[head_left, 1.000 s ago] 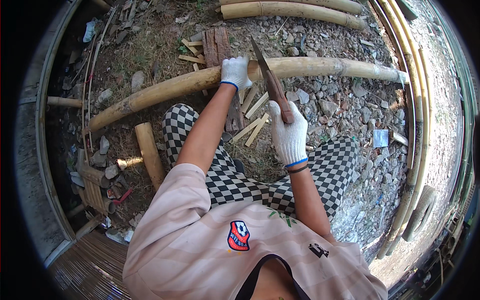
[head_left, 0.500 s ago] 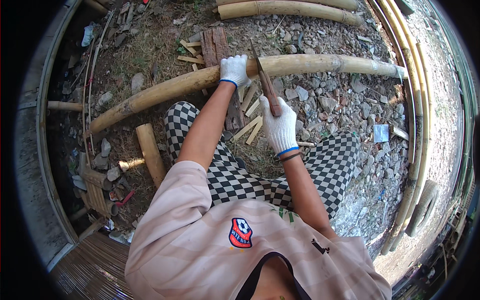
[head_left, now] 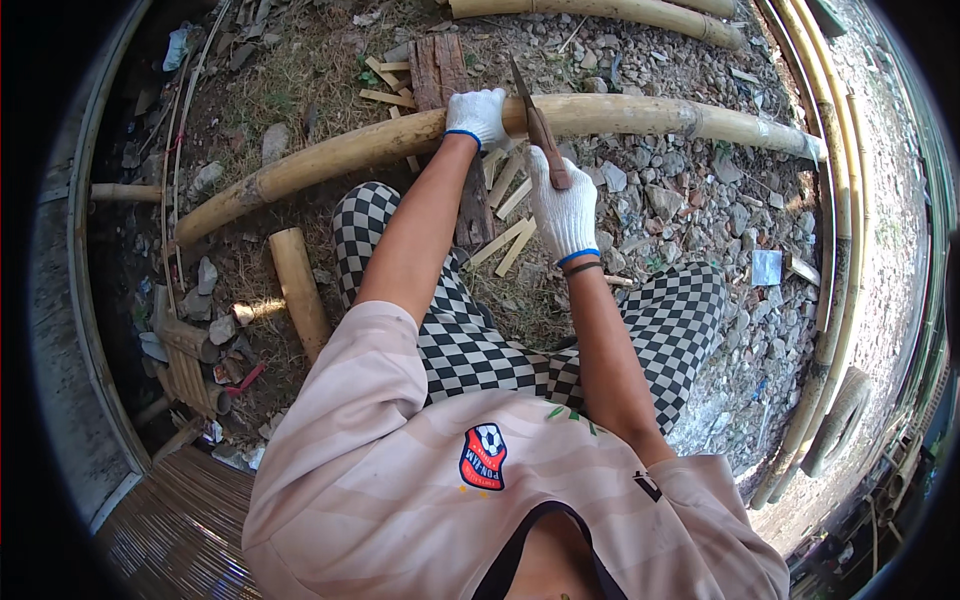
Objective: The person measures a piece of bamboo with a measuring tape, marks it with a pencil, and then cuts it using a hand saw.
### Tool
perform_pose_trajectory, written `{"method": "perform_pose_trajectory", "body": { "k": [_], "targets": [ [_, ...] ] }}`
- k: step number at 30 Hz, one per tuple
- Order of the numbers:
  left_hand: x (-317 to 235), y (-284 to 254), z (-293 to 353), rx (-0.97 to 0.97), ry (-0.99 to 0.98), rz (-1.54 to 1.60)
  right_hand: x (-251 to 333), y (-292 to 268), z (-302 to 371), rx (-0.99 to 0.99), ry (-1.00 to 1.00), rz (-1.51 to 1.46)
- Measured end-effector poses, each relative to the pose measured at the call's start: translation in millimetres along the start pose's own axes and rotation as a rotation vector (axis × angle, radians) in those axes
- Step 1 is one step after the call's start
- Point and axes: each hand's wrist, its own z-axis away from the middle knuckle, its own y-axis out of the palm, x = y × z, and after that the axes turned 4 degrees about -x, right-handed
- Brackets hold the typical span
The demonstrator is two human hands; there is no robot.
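A long, thick bamboo pole [head_left: 640, 115] lies crosswise before me, resting over a weathered wooden block [head_left: 438, 75]. My left hand [head_left: 477, 117], in a white glove with blue trim, is closed over the pole above the block. Just right of it, a handsaw [head_left: 541, 130] with a brown wooden handle lies across the pole, its narrow dark blade pointing away from me. My right hand [head_left: 563, 210], gloved likewise, is wrapped around the saw's handle on the near side of the pole. Whether the blade has cut into the bamboo cannot be made out.
Thin bamboo strips [head_left: 514, 198] are scattered around the block. A short bamboo piece [head_left: 299, 290] lies near my left knee. More poles lie at the far side [head_left: 600, 14] and along the right [head_left: 838, 250], beside a tyre [head_left: 838, 422]. Stones and rubble cover the ground.
My right hand and the saw have moved forward, away from me, across the pole. My left hand keeps its place on the bamboo. The whole view has shifted slightly.
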Motion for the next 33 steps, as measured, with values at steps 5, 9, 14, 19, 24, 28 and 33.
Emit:
{"method": "perform_pose_trajectory", "body": {
  "k": [5,9,14,19,24,28,33],
  "targets": [
    [11.2,-16.3,4.8,0.104,0.003,0.060,0.5,-65.5,117.8,-0.022,0.116,-0.271],
    [-3.6,-12.3,6.5,0.005,0.019,0.014,-4.2,-32.0,36.3,0.040,0.139,-0.118],
    [10.1,-9.1,-3.4,0.059,0.031,0.029,15.8,-13.9,21.5,0.023,0.087,-0.080],
    [6.5,-12.2,0.8,0.068,0.017,0.033,-3.7,-79.6,127.2,0.027,0.107,-0.212],
    [-1.1,-15.4,-12.0,0.062,0.020,0.061,-9.4,13.2,-17.7,-0.047,-0.035,-0.041],
    [5.5,-9.1,-1.4,0.051,0.048,0.019,-12.7,10.2,-9.1,0.044,0.086,-0.143],
    [11.5,-15.4,2.6,0.121,0.019,0.075,7.5,-84.0,148.4,0.108,0.287,-0.166]
  ]
}}
